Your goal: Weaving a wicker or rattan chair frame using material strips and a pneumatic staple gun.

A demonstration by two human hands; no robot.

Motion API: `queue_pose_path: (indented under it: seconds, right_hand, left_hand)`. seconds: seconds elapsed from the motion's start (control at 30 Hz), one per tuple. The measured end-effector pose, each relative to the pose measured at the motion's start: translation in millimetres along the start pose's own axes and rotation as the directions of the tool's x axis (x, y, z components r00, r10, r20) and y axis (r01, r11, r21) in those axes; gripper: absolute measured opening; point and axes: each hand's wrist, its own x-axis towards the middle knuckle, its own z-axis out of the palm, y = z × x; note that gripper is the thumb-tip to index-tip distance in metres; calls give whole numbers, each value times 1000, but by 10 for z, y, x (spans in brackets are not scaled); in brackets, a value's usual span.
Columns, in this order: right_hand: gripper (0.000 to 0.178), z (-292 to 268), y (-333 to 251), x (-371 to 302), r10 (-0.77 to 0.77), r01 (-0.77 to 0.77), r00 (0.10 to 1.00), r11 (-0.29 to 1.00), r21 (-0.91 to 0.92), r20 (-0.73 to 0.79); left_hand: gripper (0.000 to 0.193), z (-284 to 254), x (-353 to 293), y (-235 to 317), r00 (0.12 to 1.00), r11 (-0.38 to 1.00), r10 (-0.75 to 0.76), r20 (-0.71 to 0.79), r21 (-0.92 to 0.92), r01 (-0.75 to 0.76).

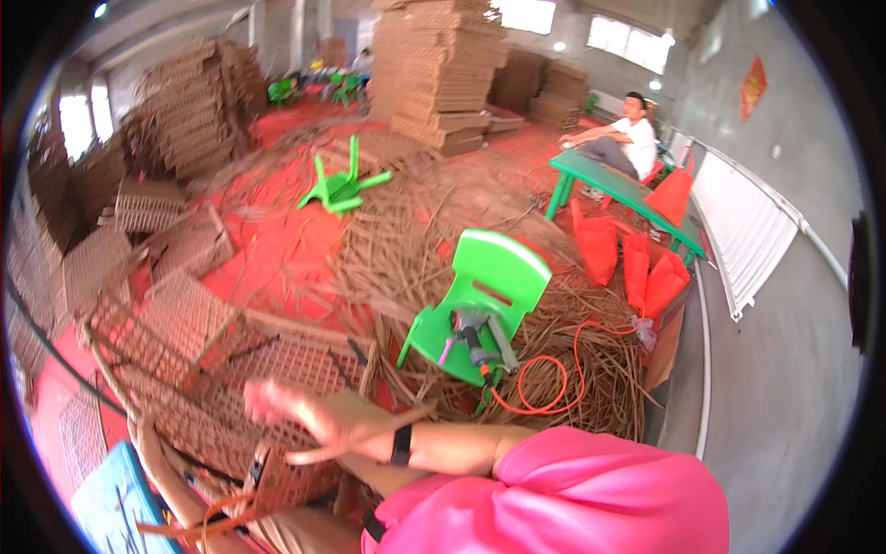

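Observation:
A large brown woven basket (245, 406), with open lattice sides and a thick rim, lies tilted in front of me. My left hand (146, 436) is closed around its rim at the near left. Above the basket's near part, my right hand (291, 408) is smeared by motion, so I cannot tell whether its fingers grip anything. A flat brown strip (365, 437) crosses my right forearm, just before a black wristband (401, 445). Loose orange-brown strip ends (198, 528) stick out near my left forearm.
A green chair (494, 277) ahead right bears a pneumatic nail gun (473, 337) with an orange hose (521, 392). Loose strips (397, 249) litter the red floor. A blue stool (115, 499) stands near left. Woven stacks (434, 74) rise behind; a person (637, 138) sits by a green table (609, 182).

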Motion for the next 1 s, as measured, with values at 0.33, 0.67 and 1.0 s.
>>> queue_pose_path:
  seconds: [0.33, 0.67, 1.0]
  right_hand:
    - [87, -496, -1828, -205, -423, 491, 865, 825, 282, -268]
    - [73, -316, -2127, -488, -516, 560, 828, 773, 297, -218]
    - [64, -300, -2114, -342, -508, 529, 846, 758, 382, -163]
  left_hand:
    - [51, -3, 110, 92, 1000, 1000, -10, 20, -27, 10]
    - [47, 42, 139, 81, 1000, 1000, 11, -19, -29, -11]
    - [43, 28, -5, 97, 998, 1000, 25, -63, 3, -25]
